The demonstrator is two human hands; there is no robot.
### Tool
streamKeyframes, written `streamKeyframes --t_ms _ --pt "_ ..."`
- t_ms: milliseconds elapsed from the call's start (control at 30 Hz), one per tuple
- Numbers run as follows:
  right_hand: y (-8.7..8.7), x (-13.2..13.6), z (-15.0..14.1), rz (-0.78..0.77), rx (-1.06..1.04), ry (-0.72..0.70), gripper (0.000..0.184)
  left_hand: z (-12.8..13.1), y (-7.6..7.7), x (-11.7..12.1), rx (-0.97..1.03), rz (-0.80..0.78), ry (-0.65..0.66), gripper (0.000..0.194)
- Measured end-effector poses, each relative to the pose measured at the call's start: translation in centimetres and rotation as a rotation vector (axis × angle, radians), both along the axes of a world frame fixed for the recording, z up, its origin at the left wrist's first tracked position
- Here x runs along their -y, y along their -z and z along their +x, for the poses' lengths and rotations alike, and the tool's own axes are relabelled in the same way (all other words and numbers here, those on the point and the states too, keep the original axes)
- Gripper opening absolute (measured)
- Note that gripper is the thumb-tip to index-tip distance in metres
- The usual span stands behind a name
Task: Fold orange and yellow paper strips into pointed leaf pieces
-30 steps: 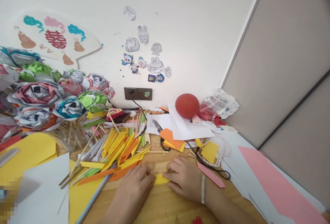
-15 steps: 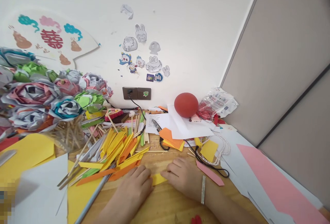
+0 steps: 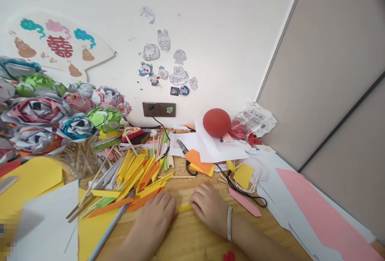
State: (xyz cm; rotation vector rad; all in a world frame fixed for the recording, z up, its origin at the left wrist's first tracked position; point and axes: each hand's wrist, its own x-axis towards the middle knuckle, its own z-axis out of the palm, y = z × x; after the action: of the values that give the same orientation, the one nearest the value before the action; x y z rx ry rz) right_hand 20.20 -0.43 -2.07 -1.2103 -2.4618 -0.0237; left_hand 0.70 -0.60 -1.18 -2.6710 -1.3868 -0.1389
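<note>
A small yellow paper strip [image 3: 184, 208] lies on the wooden table [image 3: 192, 239], and both my hands press on it. My left hand [image 3: 155, 221] covers its left end with the fingers curled down together. My right hand [image 3: 209, 209], a beaded bracelet [image 3: 229, 223] at its wrist, holds the right end with bent fingers. Only a thin sliver of the strip shows between the hands. A heap of folded yellow and orange paper strips [image 3: 138, 179] lies just left of my left hand.
Paper roses on wooden sticks [image 3: 51, 112] fill the left. Yellow and white sheets [image 3: 45, 205] lie front left, pink paper [image 3: 319, 215] on the right. A red balloon [image 3: 216, 122], scissors [image 3: 188, 156], a black cable and pearl beads [image 3: 255, 177] sit behind my hands.
The visible yellow strip between my hands has become narrower, and my right hand has rolled inward over it. The view has shifted slightly.
</note>
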Motion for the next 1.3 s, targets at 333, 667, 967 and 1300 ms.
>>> streamKeyframes --t_ms 333,667,967,1300 --pt "-0.1 -0.1 -0.4 -0.222 -0.127 0.263 0.008 -0.1 -1.0 -0.1 0.04 -0.082 -0.208 0.018" --pt "0.2 -0.1 0.1 -0.241 -0.162 0.172 0.02 -0.1 -0.1 0.1 0.22 -0.156 -0.125 0.004" --pt "-0.5 0.6 -0.4 -0.215 -0.093 0.03 0.018 -0.4 0.5 0.8 0.396 -0.145 -0.017 0.01" --pt "0.1 1.3 -0.5 0.025 0.097 -0.126 0.011 0.2 0.2 1.3 0.3 0.211 0.3 0.026"
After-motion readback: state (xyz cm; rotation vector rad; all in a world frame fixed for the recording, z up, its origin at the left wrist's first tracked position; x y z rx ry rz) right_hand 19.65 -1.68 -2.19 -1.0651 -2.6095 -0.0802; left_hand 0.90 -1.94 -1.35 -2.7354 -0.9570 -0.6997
